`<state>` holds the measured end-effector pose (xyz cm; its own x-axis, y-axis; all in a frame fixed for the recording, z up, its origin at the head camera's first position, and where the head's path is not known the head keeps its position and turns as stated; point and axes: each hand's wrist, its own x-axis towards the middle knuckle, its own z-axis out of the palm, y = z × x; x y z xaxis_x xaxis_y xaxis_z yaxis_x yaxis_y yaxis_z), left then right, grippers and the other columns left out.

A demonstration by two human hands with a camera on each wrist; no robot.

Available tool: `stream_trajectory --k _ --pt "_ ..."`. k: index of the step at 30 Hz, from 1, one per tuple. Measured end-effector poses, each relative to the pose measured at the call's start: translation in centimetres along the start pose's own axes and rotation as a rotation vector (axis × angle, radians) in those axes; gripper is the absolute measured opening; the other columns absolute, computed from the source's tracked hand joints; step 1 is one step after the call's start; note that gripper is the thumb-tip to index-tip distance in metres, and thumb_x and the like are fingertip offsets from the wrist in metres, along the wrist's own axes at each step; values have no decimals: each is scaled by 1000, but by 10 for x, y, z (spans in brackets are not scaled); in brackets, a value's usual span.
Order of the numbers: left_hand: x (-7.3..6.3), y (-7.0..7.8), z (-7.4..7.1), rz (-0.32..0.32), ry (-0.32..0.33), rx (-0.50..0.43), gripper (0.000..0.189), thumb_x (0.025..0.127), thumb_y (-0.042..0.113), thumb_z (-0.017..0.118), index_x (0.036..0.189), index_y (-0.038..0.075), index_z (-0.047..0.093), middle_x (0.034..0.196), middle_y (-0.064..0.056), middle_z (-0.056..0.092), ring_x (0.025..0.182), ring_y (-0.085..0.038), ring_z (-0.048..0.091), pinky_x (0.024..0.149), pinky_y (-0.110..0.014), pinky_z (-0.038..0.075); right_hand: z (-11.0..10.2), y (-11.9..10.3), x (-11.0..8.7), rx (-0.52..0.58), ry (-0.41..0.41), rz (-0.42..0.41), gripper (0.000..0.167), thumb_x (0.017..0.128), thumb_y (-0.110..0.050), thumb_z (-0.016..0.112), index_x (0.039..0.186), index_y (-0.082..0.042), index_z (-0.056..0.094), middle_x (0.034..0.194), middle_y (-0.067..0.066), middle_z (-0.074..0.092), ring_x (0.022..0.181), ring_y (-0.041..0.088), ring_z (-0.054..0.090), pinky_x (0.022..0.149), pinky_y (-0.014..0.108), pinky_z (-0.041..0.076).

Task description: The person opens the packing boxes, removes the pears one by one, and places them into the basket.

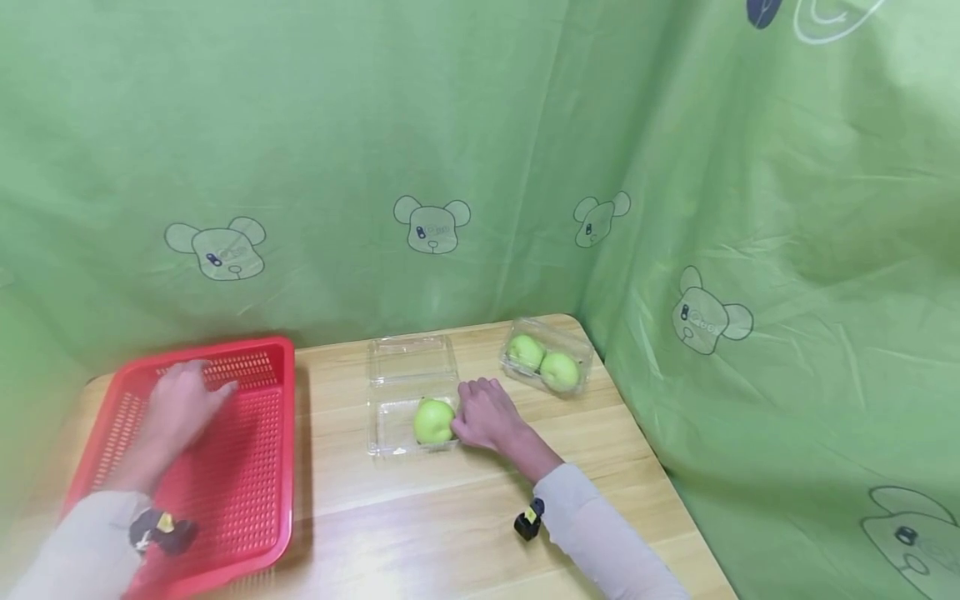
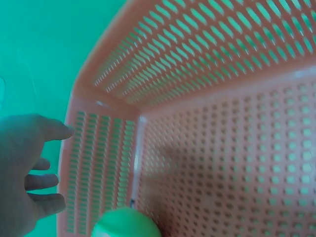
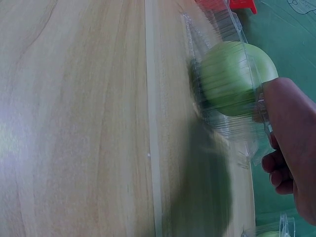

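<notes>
My left hand is over the red plastic basket, its fingers spread and nothing between them. In the left wrist view, that hand is beside the basket's slotted wall, and a green apple shows in the basket's corner. The left arm hides that apple in the head view. With my right hand I grip the right side wall of an open clear plastic clamshell box. Thumb and curled fingers are on either side of that wall. One green apple sits in the box's right half.
A closed clear box with two green apples stands at the back right corner of the wooden table. The clamshell's raised lid lies back towards the green curtain, which hangs behind and to the right.
</notes>
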<state>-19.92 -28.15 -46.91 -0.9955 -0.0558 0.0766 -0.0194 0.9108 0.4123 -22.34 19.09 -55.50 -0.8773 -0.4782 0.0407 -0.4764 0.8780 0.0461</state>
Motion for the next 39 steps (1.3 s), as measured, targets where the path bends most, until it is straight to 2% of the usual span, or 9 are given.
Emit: stream_trajectory --k 2,4,13,21,30,39 --pt "1 8 -2 -14 -6 -10 74 96 34 70 139 -21 45 133 -49 48 120 -67 46 101 -80 41 0 0 0 -4 0 -1 23 88 -39 51 92 -16 51 79 -2 50 76 16 45 79 30 46" --pt "2 17 -3 -14 3 -21 75 96 33 70 140 -21 43 134 -49 47 122 -67 45 103 -81 40 0 0 0 -3 2 -2 23 88 -39 51 92 -16 51 79 -2 50 76 16 45 79 30 46" --pt "4 48 -2 50 77 -57 69 94 26 72 140 -19 47 135 -45 51 123 -62 48 104 -77 42 0 0 0 25 11 -5 21 86 -38 52 90 -17 51 78 -2 50 76 17 45 79 31 46" --pt "4 73 -4 72 89 -62 68 94 27 72 141 -15 48 139 -42 51 128 -60 48 108 -75 42 -1 -1 1 2 5 -2 24 88 -39 51 93 -16 52 80 -1 52 79 17 47 82 32 48" --pt "0 103 -1 116 120 -95 62 93 25 72 138 -13 53 136 -39 55 127 -58 51 106 -73 45 -2 -2 0 22 -16 3 24 88 -38 51 94 -15 52 81 -1 52 80 17 47 83 32 48" --pt "1 131 6 153 58 -123 66 94 28 73 141 -12 50 144 -39 50 134 -58 46 114 -73 39 -2 1 0 32 -9 6 24 88 -39 51 94 -16 52 81 -1 52 79 17 47 84 33 48"
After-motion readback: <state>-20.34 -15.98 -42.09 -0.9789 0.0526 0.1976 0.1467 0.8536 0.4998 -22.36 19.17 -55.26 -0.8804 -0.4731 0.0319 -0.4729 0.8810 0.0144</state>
